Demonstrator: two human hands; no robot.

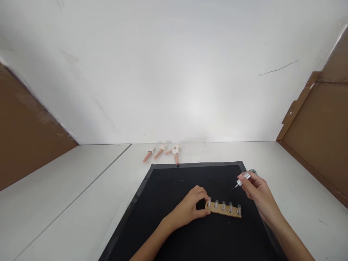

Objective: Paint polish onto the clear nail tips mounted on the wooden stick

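Observation:
My left hand (190,206) pinches the left end of a small tan cardboard strip (225,213) lying on the black mat, thumb at the near edge and fingers at the far edge. Several clear nail tips (223,206) stand up in a row along the strip. In my right hand (257,190) is a nail polish brush (243,179) with a silver cap, gripped between thumb and fingers. Its dark bristle end points down and left, above the mat and apart from the nail tips. Just behind the right hand a small greenish object (252,170) shows, mostly hidden.
A black mat (174,188) with grey taped edges covers the middle of the white table (108,195). Several bottles with pink handles and white square ends (176,156) lie behind it. Brown cardboard panels (318,134) rise at both sides, with a white wall behind.

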